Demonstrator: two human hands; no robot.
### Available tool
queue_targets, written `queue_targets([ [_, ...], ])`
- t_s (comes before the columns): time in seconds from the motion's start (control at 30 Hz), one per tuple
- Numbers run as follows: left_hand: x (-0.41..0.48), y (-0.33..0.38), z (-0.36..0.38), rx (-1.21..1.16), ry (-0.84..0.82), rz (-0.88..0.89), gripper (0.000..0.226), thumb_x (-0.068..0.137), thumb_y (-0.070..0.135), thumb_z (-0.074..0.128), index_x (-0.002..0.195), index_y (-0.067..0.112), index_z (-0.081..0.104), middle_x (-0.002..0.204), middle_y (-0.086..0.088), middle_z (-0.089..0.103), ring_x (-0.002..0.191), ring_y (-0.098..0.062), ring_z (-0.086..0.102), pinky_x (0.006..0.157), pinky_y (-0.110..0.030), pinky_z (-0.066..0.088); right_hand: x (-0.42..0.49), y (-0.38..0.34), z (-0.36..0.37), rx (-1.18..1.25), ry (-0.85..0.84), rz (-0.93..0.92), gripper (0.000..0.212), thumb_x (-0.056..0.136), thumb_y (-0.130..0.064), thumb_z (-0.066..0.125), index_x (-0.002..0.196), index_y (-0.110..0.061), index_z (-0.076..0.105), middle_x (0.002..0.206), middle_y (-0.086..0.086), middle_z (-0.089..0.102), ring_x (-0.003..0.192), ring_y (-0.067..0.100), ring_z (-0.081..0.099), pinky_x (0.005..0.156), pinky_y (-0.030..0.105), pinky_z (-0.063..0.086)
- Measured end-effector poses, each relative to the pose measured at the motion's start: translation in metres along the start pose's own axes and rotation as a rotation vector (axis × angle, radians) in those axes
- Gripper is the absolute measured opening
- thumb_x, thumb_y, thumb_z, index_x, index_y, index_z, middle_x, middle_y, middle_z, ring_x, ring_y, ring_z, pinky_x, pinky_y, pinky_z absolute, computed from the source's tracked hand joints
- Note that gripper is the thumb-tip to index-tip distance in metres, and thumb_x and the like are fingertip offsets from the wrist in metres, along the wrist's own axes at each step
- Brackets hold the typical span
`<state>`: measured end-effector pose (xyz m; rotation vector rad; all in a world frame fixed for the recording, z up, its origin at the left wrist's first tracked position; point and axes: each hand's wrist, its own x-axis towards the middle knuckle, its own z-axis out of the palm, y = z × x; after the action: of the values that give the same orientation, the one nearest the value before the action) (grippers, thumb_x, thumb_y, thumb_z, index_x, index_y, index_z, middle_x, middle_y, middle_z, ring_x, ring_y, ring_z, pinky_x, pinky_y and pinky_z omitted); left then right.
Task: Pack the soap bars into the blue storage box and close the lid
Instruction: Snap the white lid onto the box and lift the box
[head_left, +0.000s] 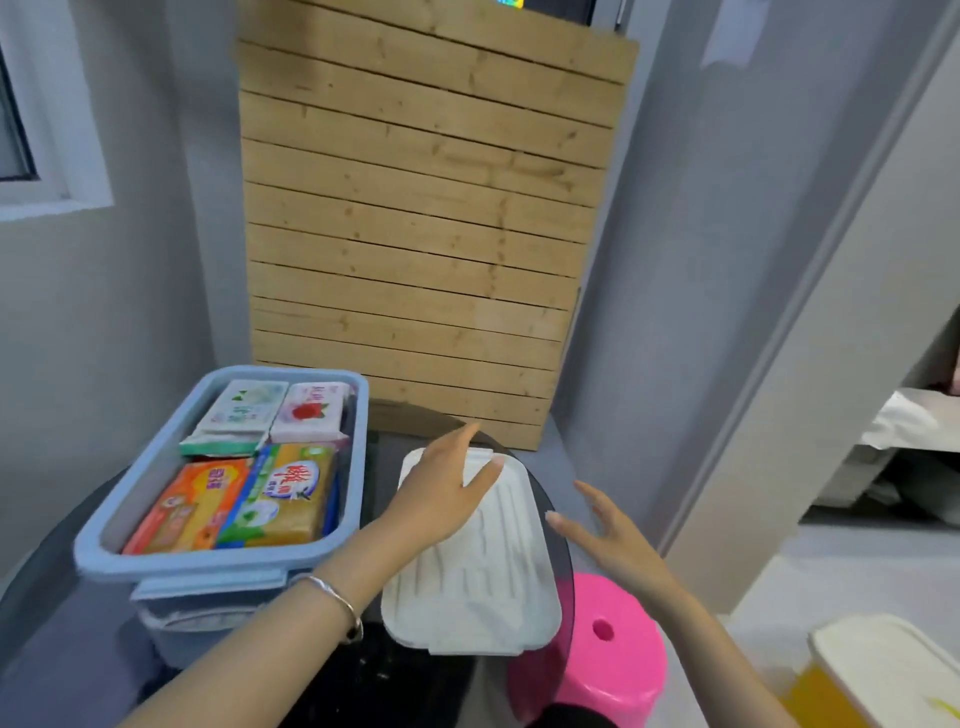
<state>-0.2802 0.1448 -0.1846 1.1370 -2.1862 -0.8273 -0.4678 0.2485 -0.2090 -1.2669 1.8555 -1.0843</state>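
The blue storage box (98, 540) stands open on the dark round table, at the left. Several wrapped soap bars fill it: a green-white one (241, 410), a pink one (311, 410), an orange one (192, 504) and a yellow-green one (285, 493). To the right of the box, the white lid (478, 577) lies flat on the table. My left hand (447, 483) rests over the lid's far left corner, fingers spread. My right hand (608, 535) hovers open just beyond the lid's right edge, holding nothing.
The dark glass table (556, 519) ends right beside the lid. A pink stool (618, 644) stands below that edge. A wooden slatted panel (415, 223) leans against the wall behind. A white-lidded yellow container (883, 670) sits at the lower right.
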Motion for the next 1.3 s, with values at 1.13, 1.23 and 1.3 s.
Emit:
queue_targets([
  [1.13, 0.021, 0.055, -0.018, -0.975, 0.029, -0.207, 0.034, 0.096, 0.037, 0.042, 0.123, 0.022, 0.056, 0.110, 0.001, 0.070, 0.099, -0.016, 0.066, 0.077, -0.029, 0.054, -0.007, -0.051, -0.023, 0.000, 0.440, -0.277, 0.070, 0.077, -0.054, 0.057, 0.141, -0.037, 0.035, 0.155, -0.022, 0.020, 0.137, -0.005, 0.022, 0.110, 0.021, 0.020],
  [1.23, 0.014, 0.060, -0.042, -1.063, 0.080, -0.118, 0.025, 0.096, 0.034, 0.043, 0.118, 0.029, 0.054, 0.107, 0.004, 0.069, 0.097, -0.014, 0.066, 0.073, -0.030, 0.053, -0.008, -0.080, -0.009, -0.219, 0.457, -0.353, 0.075, 0.076, -0.077, 0.040, 0.141, -0.042, 0.030, 0.154, -0.026, 0.006, 0.144, -0.004, -0.007, 0.118, 0.030, -0.004],
  [1.3, 0.010, 0.064, -0.057, -1.131, 0.098, -0.055, 0.026, 0.095, 0.035, 0.046, 0.120, 0.032, 0.053, 0.112, 0.003, 0.069, 0.102, -0.017, 0.066, 0.083, -0.036, 0.053, -0.011, -0.110, 0.008, -0.125, 0.353, -0.390, 0.074, 0.077, -0.079, 0.034, 0.141, -0.044, 0.029, 0.156, -0.026, 0.004, 0.143, -0.006, -0.006, 0.119, 0.029, -0.004],
])
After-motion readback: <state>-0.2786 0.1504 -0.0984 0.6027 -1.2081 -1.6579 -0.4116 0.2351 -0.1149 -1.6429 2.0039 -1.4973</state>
